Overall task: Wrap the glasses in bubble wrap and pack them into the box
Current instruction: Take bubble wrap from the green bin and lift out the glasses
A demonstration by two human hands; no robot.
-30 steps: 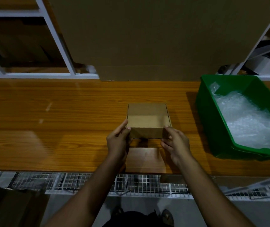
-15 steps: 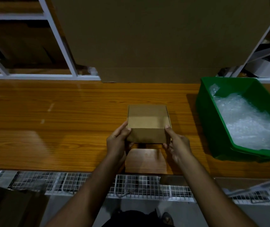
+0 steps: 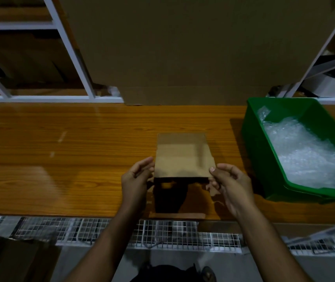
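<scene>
the left hand's fingers (image 3: 145, 163) are curled together and pinch the near left corner of a small brown cardboard box (image 3: 184, 157), thumb on top at the edge. the right hand's fingers (image 3: 226, 171) are bent and loosely gathered, the thumb tip pressed on the near right corner of the same box; the other fingers curl below it, and whether they touch the underside cannot be told. the left hand (image 3: 137, 180) and right hand (image 3: 230, 184) sit on either side of the box with both forearms reaching up from the bottom of the view.

the box is open at the top, its inside showing, and its near side is tilted up off the wooden table (image 3: 60, 159), throwing a dark shadow on the wood just beneath. a flat brown piece of cardboard (image 3: 177, 215) lies at the table's near edge, below the box and between the wrists.

to the right, well apart from the hands, a green plastic bin (image 3: 260, 151) stands on the table and holds a crumpled heap of clear bubble wrap (image 3: 305, 155). behind the box a large sheet of cardboard (image 3: 183, 47) leans upright at the back of the table, between white shelf frames (image 3: 69, 47). below the table edge runs a white wire mesh shelf (image 3: 81, 231). the scene is dim, and no glasses can be made out.
</scene>
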